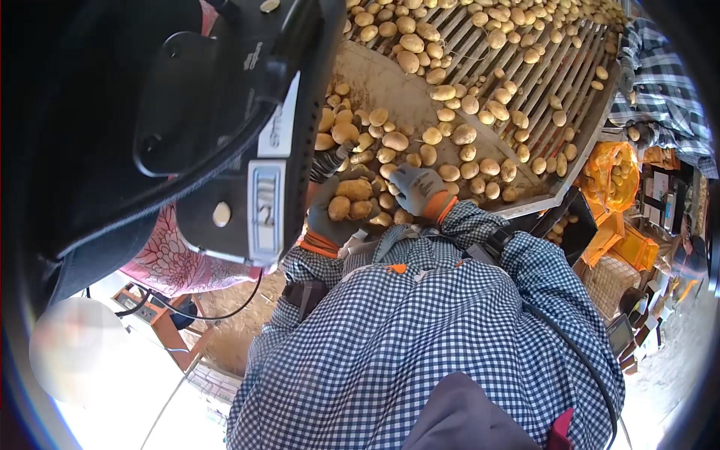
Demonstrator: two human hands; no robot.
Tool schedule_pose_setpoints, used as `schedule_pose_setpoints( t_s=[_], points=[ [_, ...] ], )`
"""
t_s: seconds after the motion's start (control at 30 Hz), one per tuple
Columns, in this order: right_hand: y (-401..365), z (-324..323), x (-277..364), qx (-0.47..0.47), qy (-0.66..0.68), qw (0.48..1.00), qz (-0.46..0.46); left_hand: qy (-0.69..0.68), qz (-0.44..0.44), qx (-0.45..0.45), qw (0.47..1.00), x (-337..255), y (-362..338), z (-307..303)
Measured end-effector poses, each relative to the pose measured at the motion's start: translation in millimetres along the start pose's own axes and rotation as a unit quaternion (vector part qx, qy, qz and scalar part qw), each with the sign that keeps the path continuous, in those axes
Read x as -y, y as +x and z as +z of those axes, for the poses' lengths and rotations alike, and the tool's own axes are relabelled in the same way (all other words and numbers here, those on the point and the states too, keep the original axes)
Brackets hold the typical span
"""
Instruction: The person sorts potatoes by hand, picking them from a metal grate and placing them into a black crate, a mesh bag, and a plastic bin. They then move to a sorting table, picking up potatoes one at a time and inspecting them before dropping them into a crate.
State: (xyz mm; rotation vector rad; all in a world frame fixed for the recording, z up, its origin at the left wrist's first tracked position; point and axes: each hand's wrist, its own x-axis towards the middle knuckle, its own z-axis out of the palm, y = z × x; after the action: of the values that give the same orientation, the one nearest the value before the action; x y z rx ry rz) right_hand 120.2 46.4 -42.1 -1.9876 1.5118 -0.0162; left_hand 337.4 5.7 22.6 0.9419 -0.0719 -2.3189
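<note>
My left hand [324, 218], in a grey glove with an orange cuff, is turned up and cradles three potatoes [352, 190] against its palm and fingers. Just to the right, my right hand [417, 189], gloved the same way, has its fingers curled down among loose potatoes [450, 172]. A potato [388, 170] lies at its fingertips; what is under the fingers, if anything, is hidden. Both hands are over the near edge of a sorting table [382, 82] strewn with potatoes.
A slatted rack [551, 79] carrying many potatoes slopes across the back. Another person's dark gloved hand [341, 155] works close by on the left, beside a large black device [210, 142]. Orange mesh sacks [611, 176] and a co-worker's plaid sleeve [660, 82] are at the right.
</note>
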Motion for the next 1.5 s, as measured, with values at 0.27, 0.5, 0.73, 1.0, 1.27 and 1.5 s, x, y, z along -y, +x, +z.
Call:
schedule_pose_setpoints(
  t_s=[0.27,0.5,0.73,1.0,1.27,1.5],
  points=[
    [-4,3,-59,-0.219,0.564,0.764,0.225,0.184,0.003,0.066,0.981,18,24,-19],
    [15,7,-39,-0.274,0.21,0.934,0.092,0.217,0.023,0.01,0.976,10,40,-49],
    [31,-9,-27,-0.008,-0.061,0.998,0.012,0.52,0.174,0.159,0.821,7,34,-33],
    [28,-42,-34,-0.13,0.44,0.874,0.16,0.332,-0.09,0.083,0.935,27,64,-53],
    [65,-53,-85,-0.238,0.212,0.93,0.182,0.37,-0.013,0.082,0.925,13,74,-56],
    [80,-27,-79,-0.133,-0.139,0.98,-0.058,0.178,-0.065,-0.023,0.982,18,69,-88]
  ],
)
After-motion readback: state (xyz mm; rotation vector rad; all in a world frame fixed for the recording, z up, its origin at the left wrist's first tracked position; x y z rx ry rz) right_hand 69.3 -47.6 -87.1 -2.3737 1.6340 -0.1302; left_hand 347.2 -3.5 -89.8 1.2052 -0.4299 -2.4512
